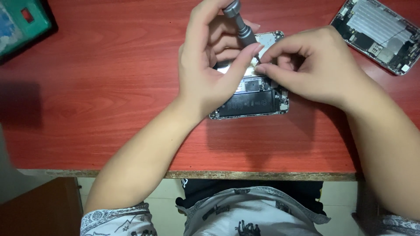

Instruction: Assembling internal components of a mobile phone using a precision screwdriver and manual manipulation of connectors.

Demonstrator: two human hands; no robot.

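An opened phone [251, 102] lies on the red wooden table [109, 87], its black battery and inner parts showing. My left hand [210, 65] is wrapped around a small grey screwdriver [240, 24], whose tip points down into the phone's upper part. My right hand [306, 70] rests over the phone's right side, with thumb and forefinger pinched together right beside the screwdriver tip. What the pinched fingers hold is too small to make out. Both hands hide the top half of the phone.
A second opened phone shell [378, 32] with a silvery plate lies at the far right corner. A green box with a red switch [22, 22] stands at the far left. The table's front edge [218, 175] runs just above my lap.
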